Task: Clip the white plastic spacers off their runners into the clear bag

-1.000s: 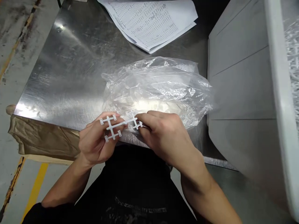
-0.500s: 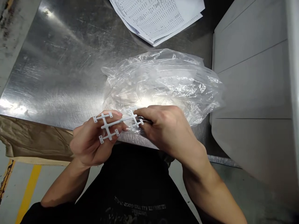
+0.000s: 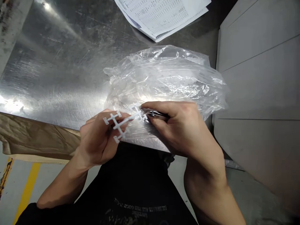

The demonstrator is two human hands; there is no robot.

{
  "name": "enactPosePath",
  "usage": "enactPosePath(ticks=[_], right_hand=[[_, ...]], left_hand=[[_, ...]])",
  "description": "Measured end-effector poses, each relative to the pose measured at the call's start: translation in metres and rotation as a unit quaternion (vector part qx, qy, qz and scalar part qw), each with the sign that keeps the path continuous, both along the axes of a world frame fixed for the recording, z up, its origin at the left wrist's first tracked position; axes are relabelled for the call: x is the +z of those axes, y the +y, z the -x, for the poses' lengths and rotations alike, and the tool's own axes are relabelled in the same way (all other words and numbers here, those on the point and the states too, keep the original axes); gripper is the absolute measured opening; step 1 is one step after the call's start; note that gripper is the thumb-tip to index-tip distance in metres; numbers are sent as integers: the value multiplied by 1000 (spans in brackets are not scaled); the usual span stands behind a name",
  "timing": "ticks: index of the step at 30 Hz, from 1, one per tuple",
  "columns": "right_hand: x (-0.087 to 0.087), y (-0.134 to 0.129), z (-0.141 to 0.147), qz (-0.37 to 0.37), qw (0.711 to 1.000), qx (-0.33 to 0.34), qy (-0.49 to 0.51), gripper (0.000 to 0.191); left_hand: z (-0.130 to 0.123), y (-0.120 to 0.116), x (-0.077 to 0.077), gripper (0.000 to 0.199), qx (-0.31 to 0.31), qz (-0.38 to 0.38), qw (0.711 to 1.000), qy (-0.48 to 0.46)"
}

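Your right hand has loosened slightly around the dark tool (tip blurred), beside the white plastic frame your curled left hand pinches, leaving both steadied.

One head-worn camera looks forward and down, fairly close.

The sprue was white — the paper at upper centre, white with rows of dark print.
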State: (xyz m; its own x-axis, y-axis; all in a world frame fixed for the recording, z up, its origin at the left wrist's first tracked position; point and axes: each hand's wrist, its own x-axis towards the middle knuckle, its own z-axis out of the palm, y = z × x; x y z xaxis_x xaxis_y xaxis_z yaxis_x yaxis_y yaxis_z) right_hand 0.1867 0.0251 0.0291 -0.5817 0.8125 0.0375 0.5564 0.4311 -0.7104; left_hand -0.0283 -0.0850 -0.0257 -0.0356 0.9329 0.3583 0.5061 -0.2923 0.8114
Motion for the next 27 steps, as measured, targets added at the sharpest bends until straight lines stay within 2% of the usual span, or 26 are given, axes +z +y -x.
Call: enactPosePath(ticks=[5, 10, 14, 16, 18, 21, 22, 24, 27], right_hand=[[3, 2, 5, -20, 999, -5, -31, 42], [0, 2, 8, -29, 998, -35, -41, 41], [3, 0, 2, 31, 998, -46, 22, 34], [4, -2, 1, 58, 993, -80, 69, 24], [5, -4, 1, 22, 985, -147, 91, 15], [2, -8, 3, -95, 966, -229, 73, 31], [1, -9, 3, -122, 963, -231, 67, 34], [-1, -11, 2, -143, 968, -197, 55, 28], [-1, -13, 1, -137, 987, -67, 43, 21]], left_hand=[[-6, 16, 8, 37, -9, -83, 994, 65], [-8, 17, 15, 29, 15, -47, 995, 86], [-8, 16, 12, 32, 15, -47, 997, 64], [-8, 16, 11, 32, 20, -46, 997, 53], [-7, 16, 10, 33, 22, -46, 998, 42], [-7, 14, 10, 37, 24, -41, 998, 34], [-7, 13, 10, 38, 24, -38, 998, 34], [-7, 12, 10, 41, 25, -40, 998, 31], [-6, 14, 9, 36, 17, -60, 998, 24]])
